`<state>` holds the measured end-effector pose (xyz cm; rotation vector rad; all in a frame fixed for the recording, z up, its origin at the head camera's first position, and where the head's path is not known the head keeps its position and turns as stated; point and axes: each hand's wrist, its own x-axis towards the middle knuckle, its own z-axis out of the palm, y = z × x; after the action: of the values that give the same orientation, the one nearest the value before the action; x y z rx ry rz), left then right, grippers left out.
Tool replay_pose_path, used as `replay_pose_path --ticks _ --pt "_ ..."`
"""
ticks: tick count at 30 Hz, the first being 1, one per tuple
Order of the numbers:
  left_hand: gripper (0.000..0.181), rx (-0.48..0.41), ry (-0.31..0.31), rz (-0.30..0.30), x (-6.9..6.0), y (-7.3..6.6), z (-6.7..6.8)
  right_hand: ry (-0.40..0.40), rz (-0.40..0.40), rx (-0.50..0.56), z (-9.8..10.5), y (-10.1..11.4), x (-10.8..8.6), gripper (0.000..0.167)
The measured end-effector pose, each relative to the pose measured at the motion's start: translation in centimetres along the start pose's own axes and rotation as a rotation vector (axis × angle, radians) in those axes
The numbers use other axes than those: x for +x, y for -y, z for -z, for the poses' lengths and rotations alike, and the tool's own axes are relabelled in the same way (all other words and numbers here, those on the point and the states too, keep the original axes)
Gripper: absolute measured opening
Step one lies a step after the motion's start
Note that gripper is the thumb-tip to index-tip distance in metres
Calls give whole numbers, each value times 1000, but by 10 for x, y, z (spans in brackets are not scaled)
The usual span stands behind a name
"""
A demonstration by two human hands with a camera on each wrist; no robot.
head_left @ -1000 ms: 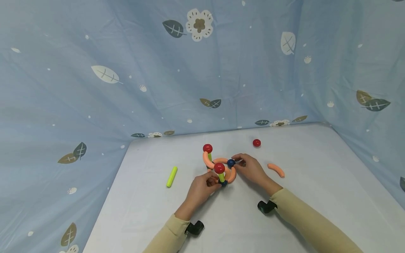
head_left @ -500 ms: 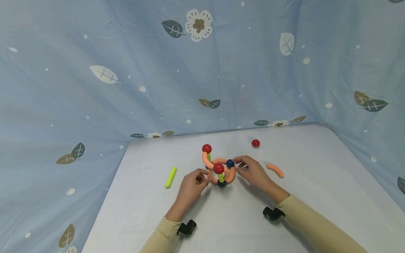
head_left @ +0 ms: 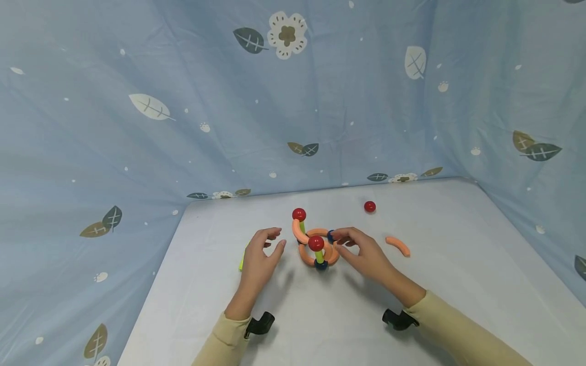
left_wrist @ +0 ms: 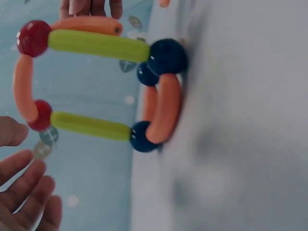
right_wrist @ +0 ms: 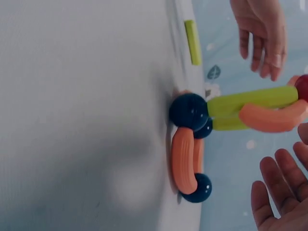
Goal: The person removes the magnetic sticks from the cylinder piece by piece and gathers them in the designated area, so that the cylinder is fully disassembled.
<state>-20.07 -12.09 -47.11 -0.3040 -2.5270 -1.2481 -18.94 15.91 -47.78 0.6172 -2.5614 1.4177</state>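
A magnetic ball-and-rod construction stands on the white table. Its base is a ring of curved orange rods [right_wrist: 183,159] with blue balls [left_wrist: 167,57] at the joints. Two yellow-green rods [left_wrist: 98,44] rise from the ring, each topped by a red ball [head_left: 316,243]. A curved orange rod [left_wrist: 23,89] bridges the red balls; another orange rod [right_wrist: 272,118] sticks out from one of them. To the left, my left hand [head_left: 258,259] is apart from it, fingers spread and holding nothing. My right hand [head_left: 366,252] hovers by the ring's right side, fingers loosely bent, gripping nothing.
A loose yellow-green rod [right_wrist: 192,42] lies on the table, partly hidden behind my left hand in the head view. A loose red ball [head_left: 370,206] sits toward the back, and a curved orange rod [head_left: 398,246] lies at right. A patterned blue curtain [head_left: 274,101] hangs behind.
My left hand has let go of the construction's near blue ball and moved left, its fingers opening. My right hand has come off the right blue ball but stays close. The construction stays standing.
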Motion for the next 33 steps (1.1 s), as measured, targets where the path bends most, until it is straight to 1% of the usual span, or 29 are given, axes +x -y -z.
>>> replay_pose_path --ticks 3,6,8,12,14,16,20,23,27,33 --pt "34 2 -41 -87 0 -7 2 -5 18 30 -2 4 -1 34" --pt "39 5 -41 -179 -1 -17 1 -15 35 47 -4 5 -2 36" --pt "43 2 -17 -241 -2 -23 0 -20 49 58 -6 5 -3 37" --pt "51 0 59 -352 0 -32 -5 -13 68 93 -11 7 -2 37" --pt "54 -1 89 -398 2 -35 -8 -10 74 108 -13 8 -2 37" --pt "55 4 113 -431 3 -36 -11 -14 78 107 -14 8 -1 38" --pt "51 13 136 -482 6 -37 -16 -35 89 72 -17 8 -1 39" --pt "44 14 133 -506 7 -38 -19 -47 89 52 -18 7 -1 37" --pt "38 18 128 -512 8 -39 -21 -62 96 46 -20 6 0 36" --pt "38 12 130 -521 9 -40 -22 -66 105 75 -20 4 1 36"
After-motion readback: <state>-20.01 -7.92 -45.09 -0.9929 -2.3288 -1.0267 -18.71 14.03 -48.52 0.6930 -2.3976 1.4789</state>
